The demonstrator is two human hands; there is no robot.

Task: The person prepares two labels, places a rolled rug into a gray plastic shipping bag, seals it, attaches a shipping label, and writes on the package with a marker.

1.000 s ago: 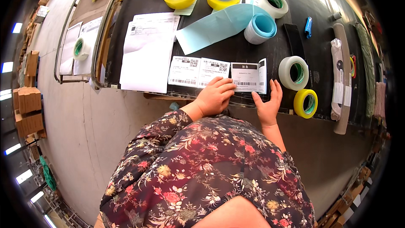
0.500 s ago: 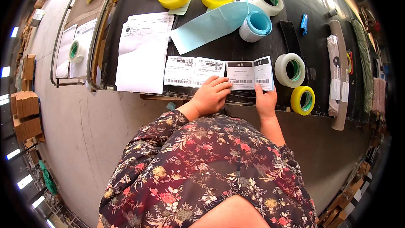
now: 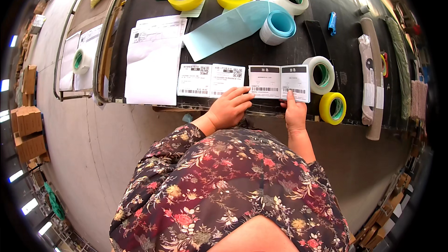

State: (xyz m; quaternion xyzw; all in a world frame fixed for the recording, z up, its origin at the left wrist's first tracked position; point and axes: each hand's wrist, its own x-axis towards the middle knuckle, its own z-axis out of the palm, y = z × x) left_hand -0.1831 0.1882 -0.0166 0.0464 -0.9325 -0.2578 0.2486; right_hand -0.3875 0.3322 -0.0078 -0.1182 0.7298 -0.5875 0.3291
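Note:
Two pairs of white printed labels lie side by side along the table's near edge. My left hand [image 3: 228, 109] rests at that edge with its fingers stretched out, their tips touching the lower border between the left pair [image 3: 227, 75] and the right pair [image 3: 264, 75]. At the far right end, my right hand [image 3: 295, 114] pinches the last label [image 3: 295, 78], thumb on top and fingers underneath. Beyond them sits a roll of labels [image 3: 277, 30] with light blue backing, its loose strip [image 3: 221, 35] trailing leftward. A stack of printed paper sheets [image 3: 154, 65] lies to the left.
Clear tape rolls [image 3: 321, 75] and yellow tape rolls [image 3: 332, 108] stand at right and at the back. A blue cutter [image 3: 332, 23] lies beyond the black strip [image 3: 317, 39]. Long rolled materials [image 3: 372, 79] border the right side. A metal-framed cart [image 3: 100, 42] adjoins the table's left.
The right label pair has shifted slightly right, widening the gap from the left pair. Its last label now lies flatter, with my right thumb farther onto it. The view has moved a little.

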